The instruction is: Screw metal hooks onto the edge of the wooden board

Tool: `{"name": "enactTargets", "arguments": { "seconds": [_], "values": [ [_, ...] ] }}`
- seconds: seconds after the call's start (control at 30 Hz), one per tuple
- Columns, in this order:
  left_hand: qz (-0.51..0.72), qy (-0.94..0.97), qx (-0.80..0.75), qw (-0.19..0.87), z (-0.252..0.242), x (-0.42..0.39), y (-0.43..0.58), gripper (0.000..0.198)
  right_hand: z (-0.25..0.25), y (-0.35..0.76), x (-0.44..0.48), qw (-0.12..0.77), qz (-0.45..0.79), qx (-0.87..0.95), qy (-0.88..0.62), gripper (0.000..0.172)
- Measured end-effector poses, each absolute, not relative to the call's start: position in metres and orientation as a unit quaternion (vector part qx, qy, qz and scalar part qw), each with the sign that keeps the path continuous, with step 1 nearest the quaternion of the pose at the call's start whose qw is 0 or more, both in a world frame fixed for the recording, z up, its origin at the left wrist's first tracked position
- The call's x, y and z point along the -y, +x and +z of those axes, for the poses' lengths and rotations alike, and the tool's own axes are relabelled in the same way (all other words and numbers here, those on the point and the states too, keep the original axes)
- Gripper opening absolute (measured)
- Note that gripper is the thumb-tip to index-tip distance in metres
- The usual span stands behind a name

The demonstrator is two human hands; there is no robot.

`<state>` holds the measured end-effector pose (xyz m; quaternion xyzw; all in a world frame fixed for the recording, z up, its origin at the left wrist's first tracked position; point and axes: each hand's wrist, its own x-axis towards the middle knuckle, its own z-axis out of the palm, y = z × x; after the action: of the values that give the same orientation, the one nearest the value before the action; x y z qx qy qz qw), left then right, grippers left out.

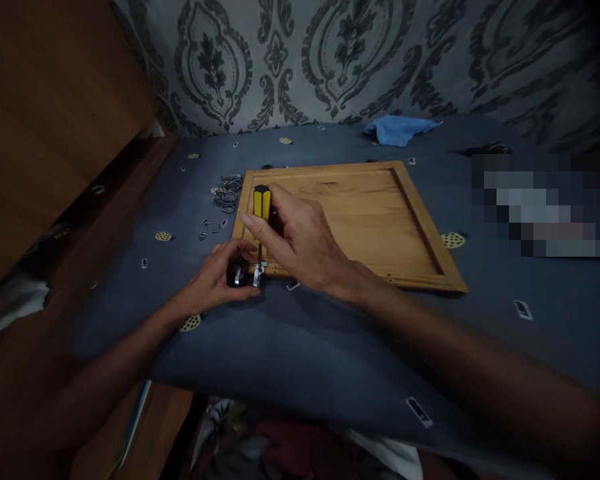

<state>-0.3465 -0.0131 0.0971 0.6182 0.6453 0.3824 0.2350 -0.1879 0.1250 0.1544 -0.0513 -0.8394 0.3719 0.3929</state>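
My right hand (300, 233) grips a yellow-and-black screwdriver (262, 203), which stands nearly upright with its shaft pointing down. The tip meets a small metal bracket (258, 273) at the near left corner of a framed wooden panel (360, 220). Around that bracket curl the fingers of my left hand (220, 273), thumb below and forefinger above. A second shiny metal part (239, 275) shows between them. Whether a screw sits under the tip is too small to make out.
Several metal fittings (227, 193) lie in a pile left of the panel, with loose screws (209, 230) nearer me. A blue cloth (400, 130) rests at the back on the dark patterned sheet (330, 373). Wooden furniture (55, 120) rises on the left; a pixelated patch covers the right.
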Motion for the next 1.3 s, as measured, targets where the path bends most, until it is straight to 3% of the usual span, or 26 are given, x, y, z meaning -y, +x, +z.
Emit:
{"name": "enactTargets", "arguments": {
  "seconds": [0.97,1.07,1.2,1.3],
  "values": [
    [0.355,0.622,-0.665,0.213,0.097,0.016,-0.348,0.056,0.149,-0.192,-0.127,0.403,0.349,0.846,-0.02,0.034],
    [0.353,0.619,-0.669,0.21,0.098,0.016,-0.347,0.056,0.157,-0.188,-0.132,0.354,0.372,0.858,-0.011,0.036],
    [0.344,0.626,-0.672,0.197,0.1,0.015,-0.346,0.048,0.174,-0.18,-0.143,0.226,0.411,0.882,0.03,0.022],
    [0.35,0.636,-0.66,0.195,0.1,0.015,-0.347,0.044,0.179,-0.177,-0.147,0.179,0.456,0.871,0.045,0.02]
  ]
}}
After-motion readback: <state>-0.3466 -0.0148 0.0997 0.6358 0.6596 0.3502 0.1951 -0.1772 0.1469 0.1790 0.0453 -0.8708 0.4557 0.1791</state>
